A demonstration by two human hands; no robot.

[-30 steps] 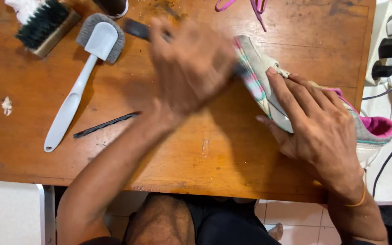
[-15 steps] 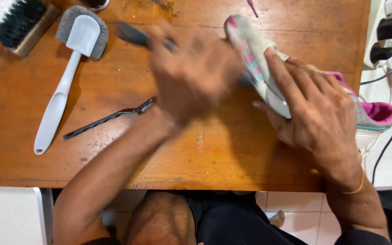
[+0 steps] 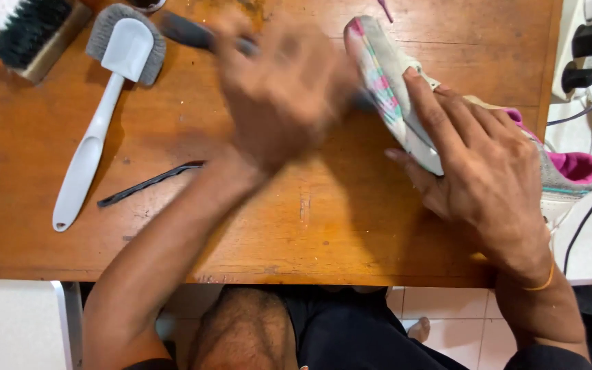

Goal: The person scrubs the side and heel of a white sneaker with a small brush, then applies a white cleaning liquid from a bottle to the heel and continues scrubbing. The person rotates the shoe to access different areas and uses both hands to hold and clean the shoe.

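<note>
Gripping a dark-handled brush (image 3: 193, 34) in my blurred left hand (image 3: 282, 89), my right hand (image 3: 481, 171) clasps the shoe (image 3: 392, 89) on the table (image 3: 275, 226).

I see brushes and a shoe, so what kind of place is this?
Probably a shoe-cleaning bench: brushes, a long-handled white brush and a wooden brush, lie on a wooden table beside a sneaker.
</note>
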